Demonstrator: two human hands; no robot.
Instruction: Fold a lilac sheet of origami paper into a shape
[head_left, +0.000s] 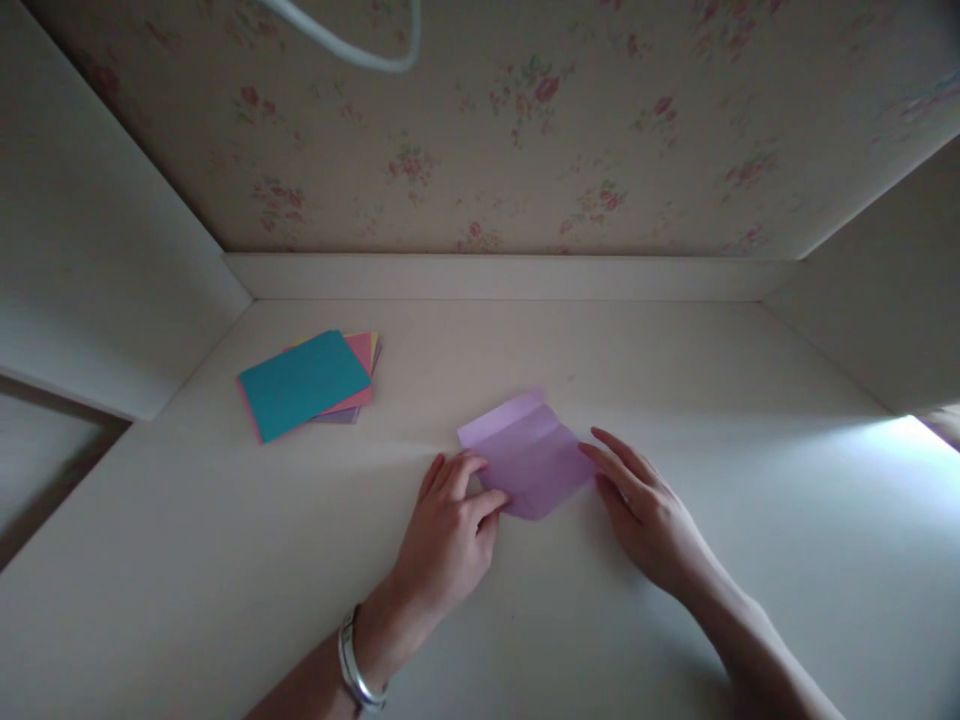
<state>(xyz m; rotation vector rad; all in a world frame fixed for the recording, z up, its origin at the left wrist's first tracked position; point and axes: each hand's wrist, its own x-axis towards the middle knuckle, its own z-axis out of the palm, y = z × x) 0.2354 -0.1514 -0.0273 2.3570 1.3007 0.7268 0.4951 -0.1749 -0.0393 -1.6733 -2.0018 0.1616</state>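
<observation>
A sheet of purple paper [534,455] lies on the white desk between my hands, with crease lines across it and its far edge slightly raised. My left hand [454,520] rests at its left side, thumb and fingertips touching the lower-left edge, fingers apart. At the right corner, my right hand [645,505] touches the paper with its fingertips, the fingers stretched out. Neither hand is wrapped round anything.
To the left on the desk [420,370] sits a loose stack of coloured paper [305,385], teal on top, with pink, yellow and purple below. A floral-papered wall [450,130] closes the back. White panels stand at both sides. A white cable [345,48] hangs above.
</observation>
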